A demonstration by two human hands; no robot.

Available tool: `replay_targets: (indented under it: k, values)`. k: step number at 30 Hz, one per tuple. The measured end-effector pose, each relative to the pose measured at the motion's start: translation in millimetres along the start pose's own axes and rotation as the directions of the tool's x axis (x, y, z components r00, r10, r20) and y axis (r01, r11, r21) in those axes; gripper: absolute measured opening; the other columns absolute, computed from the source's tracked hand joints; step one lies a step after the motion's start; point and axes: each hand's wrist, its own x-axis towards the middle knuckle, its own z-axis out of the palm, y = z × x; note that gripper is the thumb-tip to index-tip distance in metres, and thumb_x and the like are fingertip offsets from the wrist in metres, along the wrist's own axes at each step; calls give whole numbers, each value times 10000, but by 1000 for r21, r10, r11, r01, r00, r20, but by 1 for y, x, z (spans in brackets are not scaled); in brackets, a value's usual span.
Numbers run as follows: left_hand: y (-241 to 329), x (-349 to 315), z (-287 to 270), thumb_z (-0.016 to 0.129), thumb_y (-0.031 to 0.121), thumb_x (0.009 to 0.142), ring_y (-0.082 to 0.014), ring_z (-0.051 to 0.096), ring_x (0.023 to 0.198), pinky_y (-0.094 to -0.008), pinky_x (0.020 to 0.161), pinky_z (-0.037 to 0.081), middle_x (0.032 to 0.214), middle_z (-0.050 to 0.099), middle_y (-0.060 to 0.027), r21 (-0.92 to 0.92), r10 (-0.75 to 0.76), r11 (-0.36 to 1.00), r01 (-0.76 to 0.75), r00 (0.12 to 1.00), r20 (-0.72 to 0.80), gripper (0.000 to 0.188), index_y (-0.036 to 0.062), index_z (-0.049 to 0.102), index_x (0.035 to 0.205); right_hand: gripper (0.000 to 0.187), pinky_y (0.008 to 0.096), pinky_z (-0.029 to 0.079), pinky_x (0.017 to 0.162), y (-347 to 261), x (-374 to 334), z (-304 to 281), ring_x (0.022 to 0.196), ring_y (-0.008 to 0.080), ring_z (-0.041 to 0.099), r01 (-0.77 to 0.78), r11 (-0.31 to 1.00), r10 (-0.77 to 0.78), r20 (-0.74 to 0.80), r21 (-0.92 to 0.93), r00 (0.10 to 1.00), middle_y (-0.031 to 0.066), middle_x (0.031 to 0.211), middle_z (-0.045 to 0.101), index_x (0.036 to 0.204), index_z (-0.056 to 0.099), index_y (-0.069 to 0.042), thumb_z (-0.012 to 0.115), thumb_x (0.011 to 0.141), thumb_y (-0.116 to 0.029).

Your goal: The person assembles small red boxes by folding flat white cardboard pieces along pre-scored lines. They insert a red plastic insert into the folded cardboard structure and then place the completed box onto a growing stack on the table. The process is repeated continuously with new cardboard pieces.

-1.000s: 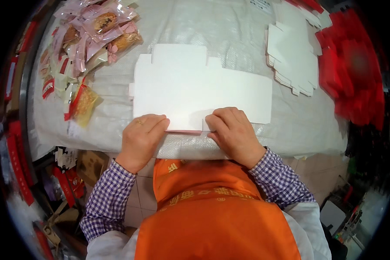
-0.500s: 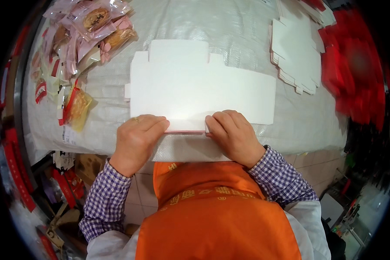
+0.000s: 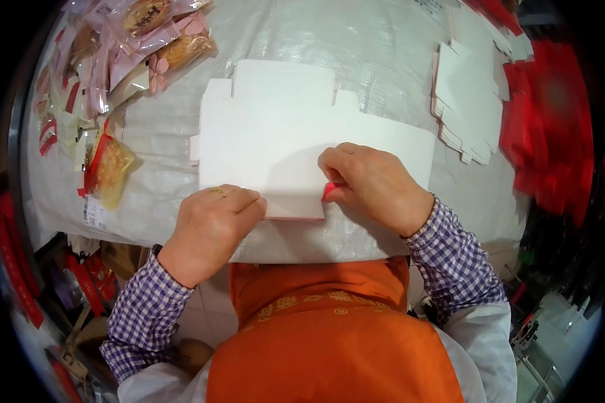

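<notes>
A flat white die-cut box blank (image 3: 269, 127) lies in front of me, its tabs and side panels spread out. My left hand (image 3: 215, 225) is closed on the near left edge of the blank, with a ring on one finger. At the near right part, my right hand (image 3: 376, 185) pinches a small flap whose red underside (image 3: 329, 191) shows by the thumb. Between the hands, the near panel has a thin reddish edge. Both hands' undersides are hidden.
Packaged pastries (image 3: 121, 60) are heaped at the far left, one yellow-red packet (image 3: 111, 164) nearer. A stack of white blanks (image 3: 470, 101) lies at the right, beside red folded items (image 3: 548, 114). A pale woven sheet (image 3: 161, 181) covers the table.
My right hand has moved slightly right and away from me, off the near edge, and now bends a flap so its red side shows. The left hand stays on the near left edge.
</notes>
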Motion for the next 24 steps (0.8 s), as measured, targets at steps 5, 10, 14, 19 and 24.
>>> replay_targets:
  k: [5, 10, 14, 19, 24]
  values:
    - [0, 0, 2, 675, 74, 714, -190, 670, 792, -322, 652, 550, 921, 682, -19, 39, 19, 999, -18, 1000, -17, 228, 66, 700, 940, 298, 406, 515, 689, 0, 12, -6, 837, 312, 645, -22, 976, 32, 42, -218, 999, 79, 845, 621, 861, 558, -94, 814, 772, -218]
    - [3, 0, 1, 676, 74, 725, -192, 669, 790, -331, 642, 551, 903, 661, -22, 46, -3, 999, 3, 1000, -4, 217, 67, 685, 942, 373, 416, 515, 708, 9, 14, -7, 870, 305, 643, 22, 973, -14, 38, -230, 999, 81, 839, 612, 850, 556, -95, 837, 768, -325]
    - [4, -3, 2, 677, 50, 756, -212, 704, 825, -328, 676, 568, 928, 703, -33, 50, 13, 999, -11, 999, -39, 189, 64, 704, 943, 421, 426, 510, 822, 17, -1, -13, 969, 318, 621, 91, 990, -89, 20, -112, 996, 109, 940, 623, 972, 622, -85, 830, 776, -395]
    - [-22, -15, -6, 685, 33, 798, -245, 743, 916, -334, 762, 589, 984, 766, -66, 26, 51, 999, -47, 979, -197, 163, 65, 744, 947, 783, 491, 378, 1129, 29, -66, -24, 1349, 360, 473, 194, 981, -194, -33, -15, 980, 160, 1453, 518, 1421, 562, -109, 842, 741, -379]
    - [-34, -16, -13, 715, -20, 768, -276, 726, 970, -402, 889, 568, 1023, 761, -79, -58, 69, 995, -78, 986, -153, 225, 57, 727, 980, 691, 500, 327, 1194, 31, -110, -28, 1443, 353, 420, 126, 955, -138, -26, -268, 990, 188, 1517, 487, 1434, 556, -115, 790, 796, -236]
